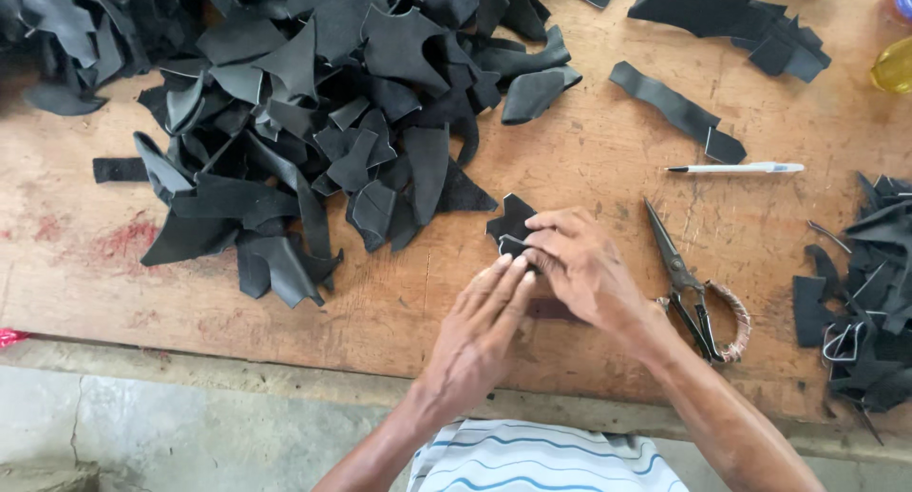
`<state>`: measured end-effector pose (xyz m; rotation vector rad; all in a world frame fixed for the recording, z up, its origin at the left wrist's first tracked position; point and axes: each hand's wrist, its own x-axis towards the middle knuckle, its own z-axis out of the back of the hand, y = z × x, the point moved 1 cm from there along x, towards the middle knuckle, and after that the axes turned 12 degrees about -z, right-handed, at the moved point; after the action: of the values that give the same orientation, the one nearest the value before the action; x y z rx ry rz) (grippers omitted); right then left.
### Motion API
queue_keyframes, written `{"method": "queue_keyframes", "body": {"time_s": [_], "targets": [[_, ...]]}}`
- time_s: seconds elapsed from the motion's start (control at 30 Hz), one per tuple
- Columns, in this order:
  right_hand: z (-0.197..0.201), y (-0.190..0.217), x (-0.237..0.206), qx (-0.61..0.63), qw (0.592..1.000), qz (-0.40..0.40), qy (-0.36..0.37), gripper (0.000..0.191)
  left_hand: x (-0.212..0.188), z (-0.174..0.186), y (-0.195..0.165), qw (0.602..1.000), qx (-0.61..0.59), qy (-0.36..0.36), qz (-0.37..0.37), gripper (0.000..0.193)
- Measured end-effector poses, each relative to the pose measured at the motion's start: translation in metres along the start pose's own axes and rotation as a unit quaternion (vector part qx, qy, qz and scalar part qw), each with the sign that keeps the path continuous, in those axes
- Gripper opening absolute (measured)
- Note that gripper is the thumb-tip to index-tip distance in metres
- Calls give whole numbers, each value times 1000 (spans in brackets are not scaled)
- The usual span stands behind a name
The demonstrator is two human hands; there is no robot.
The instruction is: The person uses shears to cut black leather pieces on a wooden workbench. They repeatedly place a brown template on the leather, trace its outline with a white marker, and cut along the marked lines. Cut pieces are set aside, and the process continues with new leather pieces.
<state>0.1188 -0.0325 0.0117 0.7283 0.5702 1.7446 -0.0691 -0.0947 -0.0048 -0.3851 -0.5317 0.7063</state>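
A small black leather scrap (510,222) lies on the wooden table (589,150) near its middle. My right hand (581,267) pinches the scrap's near edge between thumb and fingers. My left hand (483,323) lies flat beside it, fingers together, with the fingertips touching the scrap's lower edge and my right fingers. A big heap of black leather offcuts (313,122) spreads over the table to the left of the scrap. A pair of scissors (692,288) with wrapped handles rests just right of my right wrist.
A white pen (736,168) lies beyond the scissors. More black pieces lie at the right edge (869,293) and at the top right (731,22). A long black strip (676,112) lies above the pen. A yellow container (895,66) stands at the far right.
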Motion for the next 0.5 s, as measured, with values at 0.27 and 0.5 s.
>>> {"method": "queue_keyframes", "body": {"time_s": [0.27,0.5], "targets": [[-19,-25,30,-34,989,-146,8,4,38,-28,11,993,81,73,51,73],[1,-40,32,62,992,-81,80,11,36,-29,4,992,91,79,36,64]]}}
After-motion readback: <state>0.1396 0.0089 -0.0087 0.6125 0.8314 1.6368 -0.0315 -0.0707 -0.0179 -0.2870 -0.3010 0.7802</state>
